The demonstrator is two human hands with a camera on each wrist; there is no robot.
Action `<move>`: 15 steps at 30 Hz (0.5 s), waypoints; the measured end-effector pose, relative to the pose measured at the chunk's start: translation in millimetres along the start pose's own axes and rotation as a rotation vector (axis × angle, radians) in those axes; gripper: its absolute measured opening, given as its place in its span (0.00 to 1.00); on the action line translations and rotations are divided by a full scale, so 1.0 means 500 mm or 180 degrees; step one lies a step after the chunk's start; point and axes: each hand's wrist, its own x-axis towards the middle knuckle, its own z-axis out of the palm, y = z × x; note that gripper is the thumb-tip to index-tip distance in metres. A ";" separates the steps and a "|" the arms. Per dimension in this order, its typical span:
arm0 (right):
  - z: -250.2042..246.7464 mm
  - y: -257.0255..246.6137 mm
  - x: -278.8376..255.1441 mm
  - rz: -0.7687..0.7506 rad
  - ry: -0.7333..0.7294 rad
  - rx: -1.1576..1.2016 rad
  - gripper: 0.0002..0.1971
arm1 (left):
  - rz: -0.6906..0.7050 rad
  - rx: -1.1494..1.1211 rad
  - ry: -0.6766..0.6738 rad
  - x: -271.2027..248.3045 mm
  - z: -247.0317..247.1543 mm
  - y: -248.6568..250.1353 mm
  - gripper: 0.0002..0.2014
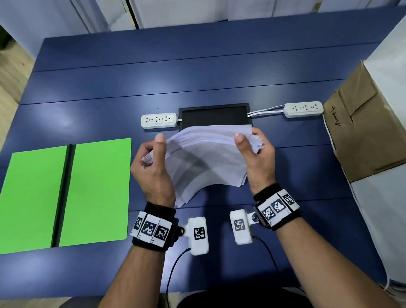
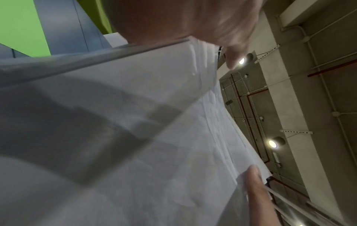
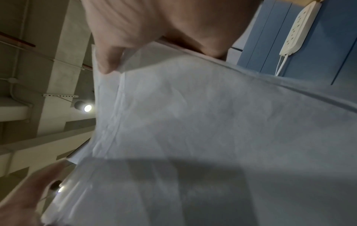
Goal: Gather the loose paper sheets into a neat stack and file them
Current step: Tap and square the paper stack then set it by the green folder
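Both hands, left hand (image 1: 152,168) and right hand (image 1: 257,153), grip the fanned sheets (image 1: 205,158) above the surface (image 1: 213,72); squaring unfinished, open green folder (image 1: 58,196) unfilled.

Two bare hands, left hand (image 1: 152,166) and right hand (image 1: 257,152), are in view. One fanned bundle of white paper sheets (image 1: 205,158) shows; its sheets are too many and too overlapped to count. One open bright green flat folder (image 1: 58,196) lies toward the blue table's (image 1: 188,75) left edge. Two white plastic power strips (image 1: 159,120) (image 1: 303,109) and one black rectangular tray (image 1: 214,113) sit mid-table. One brown cardboard box (image 1: 366,124) stands at the right edge.
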 end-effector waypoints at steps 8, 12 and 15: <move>0.022 -0.018 -0.007 -0.0354 0.0381 -0.0009 0.20 | 0.0025 0.0032 -0.0171 0.000 -0.010 -0.007 0.08; 0.019 -0.022 -0.006 -0.0423 0.0316 -0.0048 0.05 | -0.0060 -0.0094 -0.0246 -0.003 -0.020 -0.013 0.10; 0.019 -0.026 -0.006 -0.0478 0.0293 -0.0127 0.06 | -0.0157 -0.0110 -0.0262 -0.003 -0.023 -0.018 0.14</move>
